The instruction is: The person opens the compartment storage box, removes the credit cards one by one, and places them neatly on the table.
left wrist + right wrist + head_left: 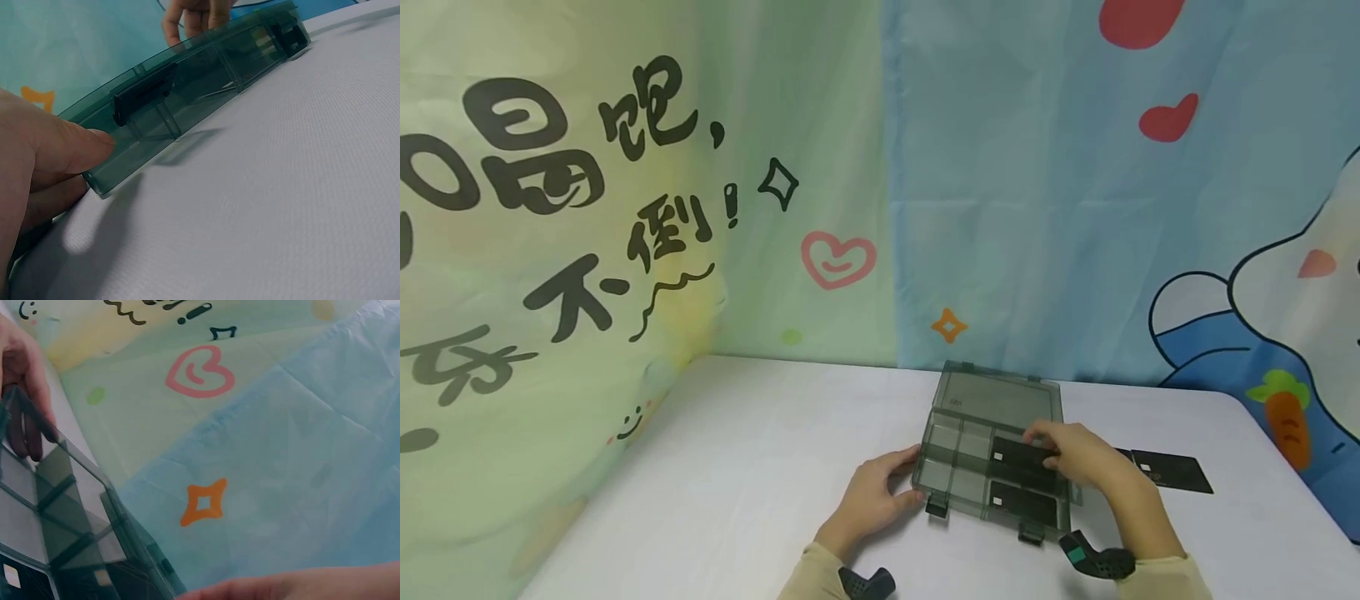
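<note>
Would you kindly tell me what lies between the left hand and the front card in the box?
The head view shows two empty compartments of the box between the left hand and the front card.

Left fingers [904, 457] grip the open box [967, 485] holding 2 black cards [1022, 502].

Beige slvs [811, 573], blk wrist cams [868, 585] (R one w/ green patch [1077, 554])

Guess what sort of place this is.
Probably an indoor tabletop filming corner, though the room beyond is hidden: cartoon-printed cloth hangs behind a white table, with a divided plastic box on it.
</note>
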The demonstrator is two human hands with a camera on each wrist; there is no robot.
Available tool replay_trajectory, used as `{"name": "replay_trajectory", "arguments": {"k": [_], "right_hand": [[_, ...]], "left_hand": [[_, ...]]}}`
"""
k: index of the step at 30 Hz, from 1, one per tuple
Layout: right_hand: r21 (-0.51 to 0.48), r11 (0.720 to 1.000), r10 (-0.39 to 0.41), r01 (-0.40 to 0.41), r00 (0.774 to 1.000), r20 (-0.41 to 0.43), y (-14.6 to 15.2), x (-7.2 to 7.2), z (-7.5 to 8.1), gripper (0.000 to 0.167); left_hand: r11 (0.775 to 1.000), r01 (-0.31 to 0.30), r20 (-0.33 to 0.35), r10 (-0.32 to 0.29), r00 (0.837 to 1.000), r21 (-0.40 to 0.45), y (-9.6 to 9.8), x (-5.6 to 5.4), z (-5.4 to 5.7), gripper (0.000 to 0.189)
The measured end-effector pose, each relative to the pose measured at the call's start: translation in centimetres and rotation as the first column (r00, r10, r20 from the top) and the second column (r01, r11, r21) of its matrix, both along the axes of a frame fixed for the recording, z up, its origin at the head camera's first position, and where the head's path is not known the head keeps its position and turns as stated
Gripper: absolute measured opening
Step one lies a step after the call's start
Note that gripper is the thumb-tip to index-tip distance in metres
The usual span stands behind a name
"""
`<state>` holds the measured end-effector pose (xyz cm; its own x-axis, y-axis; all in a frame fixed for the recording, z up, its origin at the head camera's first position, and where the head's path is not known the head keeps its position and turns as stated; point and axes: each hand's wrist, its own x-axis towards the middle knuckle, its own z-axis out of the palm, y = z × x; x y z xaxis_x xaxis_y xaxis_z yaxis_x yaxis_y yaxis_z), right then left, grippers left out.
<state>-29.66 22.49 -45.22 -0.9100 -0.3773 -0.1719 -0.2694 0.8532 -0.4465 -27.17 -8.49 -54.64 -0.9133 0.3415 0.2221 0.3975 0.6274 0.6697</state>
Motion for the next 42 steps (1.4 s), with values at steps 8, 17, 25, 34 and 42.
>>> {"name": "replay_trajectory", "arguments": {"k": [8,17,25,34,42], "right_hand": [[-0.041,0.999,0.025,-0.024,1.000,0.018,1.1,-0.6,-1.0,0.036],[-0.073,0.997,0.023,-0.032,0.992,-0.121,1.6,-1.3,-2.4,0.031],[-0.127,0.992,0.000,-0.027,0.979,-0.203,1.1,-1.8,-3.1,0.031],[-0.162,0.987,-0.044,0.006,0.972,-0.233,0.3,-2.3,-4.1,0.033],[-0.194,0.981,-0.035,-0.019,0.962,-0.271,0.0,-2.5,-4.1,0.031]], "left_hand": [[1.000,0.004,-0.016,-0.004,1.000,0.001,-0.1,0.3,0.1,0.066],[1.000,0.021,-0.046,-0.020,0.999,0.017,0.0,0.3,0.1,0.063],[0.996,0.066,-0.083,-0.061,0.995,0.059,-0.3,0.4,-0.1,0.060],[0.998,0.041,-0.191,-0.030,0.981,0.053,-0.4,0.6,-1.0,0.062],[0.997,-0.006,-0.153,0.019,0.988,0.080,-0.3,1.6,-0.6,0.063]]}}
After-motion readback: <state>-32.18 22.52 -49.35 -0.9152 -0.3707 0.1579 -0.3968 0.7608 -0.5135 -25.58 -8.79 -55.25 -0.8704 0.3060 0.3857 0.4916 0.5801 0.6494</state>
